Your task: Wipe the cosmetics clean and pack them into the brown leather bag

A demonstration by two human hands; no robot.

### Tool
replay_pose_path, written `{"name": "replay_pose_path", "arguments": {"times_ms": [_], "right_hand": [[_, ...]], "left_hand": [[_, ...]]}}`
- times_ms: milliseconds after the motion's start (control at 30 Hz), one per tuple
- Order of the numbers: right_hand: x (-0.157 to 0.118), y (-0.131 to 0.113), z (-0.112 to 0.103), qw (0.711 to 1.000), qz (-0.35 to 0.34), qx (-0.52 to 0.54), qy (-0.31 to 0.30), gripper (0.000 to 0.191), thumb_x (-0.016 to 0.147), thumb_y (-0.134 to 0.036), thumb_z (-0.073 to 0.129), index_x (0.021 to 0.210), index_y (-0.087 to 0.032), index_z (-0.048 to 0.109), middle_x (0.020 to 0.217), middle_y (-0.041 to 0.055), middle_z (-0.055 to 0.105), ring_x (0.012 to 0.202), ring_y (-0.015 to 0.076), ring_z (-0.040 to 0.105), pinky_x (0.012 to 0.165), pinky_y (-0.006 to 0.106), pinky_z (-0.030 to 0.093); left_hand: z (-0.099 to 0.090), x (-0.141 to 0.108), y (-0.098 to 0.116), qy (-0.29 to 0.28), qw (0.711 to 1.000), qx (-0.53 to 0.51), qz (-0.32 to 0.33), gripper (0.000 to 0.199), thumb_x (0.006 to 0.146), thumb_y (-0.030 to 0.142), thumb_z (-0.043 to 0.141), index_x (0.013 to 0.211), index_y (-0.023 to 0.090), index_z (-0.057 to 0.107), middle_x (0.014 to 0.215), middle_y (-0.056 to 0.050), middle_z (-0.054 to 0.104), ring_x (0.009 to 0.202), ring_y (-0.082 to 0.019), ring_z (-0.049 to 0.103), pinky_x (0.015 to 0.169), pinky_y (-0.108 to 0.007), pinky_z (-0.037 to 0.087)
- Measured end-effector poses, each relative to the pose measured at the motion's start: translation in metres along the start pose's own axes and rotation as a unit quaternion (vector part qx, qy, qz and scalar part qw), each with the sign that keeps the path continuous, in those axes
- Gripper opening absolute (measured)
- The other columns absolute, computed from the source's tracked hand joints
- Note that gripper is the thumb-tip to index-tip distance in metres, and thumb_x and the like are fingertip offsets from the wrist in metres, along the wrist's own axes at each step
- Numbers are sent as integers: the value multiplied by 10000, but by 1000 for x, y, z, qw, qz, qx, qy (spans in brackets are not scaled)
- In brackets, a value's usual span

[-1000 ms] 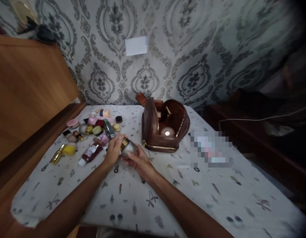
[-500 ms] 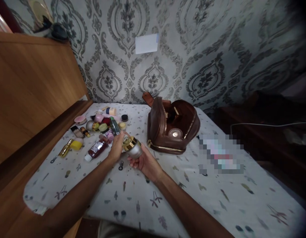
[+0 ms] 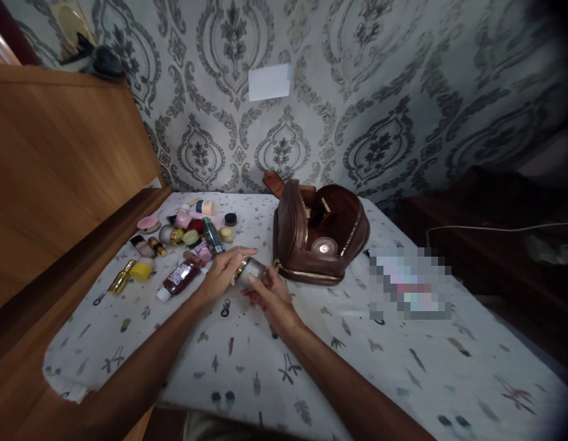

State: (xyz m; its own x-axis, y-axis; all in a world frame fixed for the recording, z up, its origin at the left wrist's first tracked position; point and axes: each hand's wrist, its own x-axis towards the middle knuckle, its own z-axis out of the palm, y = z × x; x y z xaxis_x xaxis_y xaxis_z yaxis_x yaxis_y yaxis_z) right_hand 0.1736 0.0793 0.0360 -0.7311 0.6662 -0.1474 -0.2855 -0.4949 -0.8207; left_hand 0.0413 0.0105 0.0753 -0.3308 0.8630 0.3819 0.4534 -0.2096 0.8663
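Observation:
Between my hands is a silver cosmetic jar (image 3: 252, 269) with a gold band, tilted above the table. My right hand (image 3: 274, 300) grips its grey body from the right, the thumb along the near side. Against the gold end lies my left hand (image 3: 223, 274), its fingers reaching over the top and hiding most of that end. Just left of that hand are a dark red bottle (image 3: 180, 277) with a white cap and a green bottle (image 3: 212, 235). To the right stands a brown leather bag (image 3: 290, 226), unzipped and gaping.
More cosmetics lie at the left, among them a yellow item (image 3: 141, 270), a gold tube (image 3: 121, 278) and a pink compact (image 3: 148, 223). A wooden panel (image 3: 67, 147) borders the left side. A pixelated item (image 3: 410, 285) lies at the right on the patterned cloth (image 3: 366, 367).
The jar has turned in my hands. My left hand has shifted over its gold end, and my right thumb now lies across its body. The bag and other cosmetics stay put.

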Motion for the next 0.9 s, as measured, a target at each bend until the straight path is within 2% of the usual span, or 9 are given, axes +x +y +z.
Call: {"name": "replay_pose_path", "arguments": {"times_ms": [233, 400, 533, 600, 733, 900], "right_hand": [[1, -5, 0, 995, -4, 97, 6, 488, 635, -373, 878, 952, -231, 535, 859, -13, 712, 616, 126, 668, 577, 239, 517], [3, -12, -5, 990, 58, 130, -26, 443, 689, -426, 846, 990, -202, 612, 862, 14, 735, 633, 138, 689, 519, 211, 500], [2, -14, -7, 982, 105, 145, -62, 424, 730, -450, 808, 1009, -181, 637, 840, 31, 746, 698, 141, 701, 546, 194, 502], [1, -14, -7, 984, 92, 139, -68, 402, 718, -395, 826, 1018, -206, 637, 892, 16, 747, 739, 140, 698, 562, 200, 506], [1, -15, -7, 992, 59, 98, -54, 413, 645, -302, 875, 986, -231, 653, 956, -8, 732, 769, 138, 672, 592, 224, 539], [1, -13, -4, 995, 24, 84, -56, 428, 630, -319, 881, 993, -217, 678, 1027, 7, 717, 804, 141, 668, 626, 241, 576]], "left_hand": [[4, 0, -3, 6, 1000, -19, -6, 474, 991, 477, 391, 1255, 200, 672, 1346, -78, 645, 1291, -256, 540, 1156, -422, 332], [10, -2, -10, 13, 996, -77, -47, 498, 985, 474, 427, 1390, 208, 545, 1451, -87, 555, 1371, -241, 467, 1189, -412, 281], [15, -2, -16, 46, 982, -149, -103, 554, 978, 504, 432, 1467, 247, 385, 1463, -104, 535, 1318, -244, 523, 1111, -422, 391], [16, -2, -17, 66, 978, -164, -115, 524, 974, 510, 435, 1434, 268, 381, 1429, -99, 562, 1269, -238, 562, 1070, -415, 432], [20, -3, -14, 115, 979, -127, -111, 385, 959, 506, 458, 1238, 242, 480, 1300, -81, 635, 1197, -219, 592, 1067, -398, 426], [26, -4, -14, 168, 971, -113, -125, 304, 951, 532, 440, 1071, 260, 499, 1131, -42, 675, 1064, -200, 630, 996, -361, 472]]}}
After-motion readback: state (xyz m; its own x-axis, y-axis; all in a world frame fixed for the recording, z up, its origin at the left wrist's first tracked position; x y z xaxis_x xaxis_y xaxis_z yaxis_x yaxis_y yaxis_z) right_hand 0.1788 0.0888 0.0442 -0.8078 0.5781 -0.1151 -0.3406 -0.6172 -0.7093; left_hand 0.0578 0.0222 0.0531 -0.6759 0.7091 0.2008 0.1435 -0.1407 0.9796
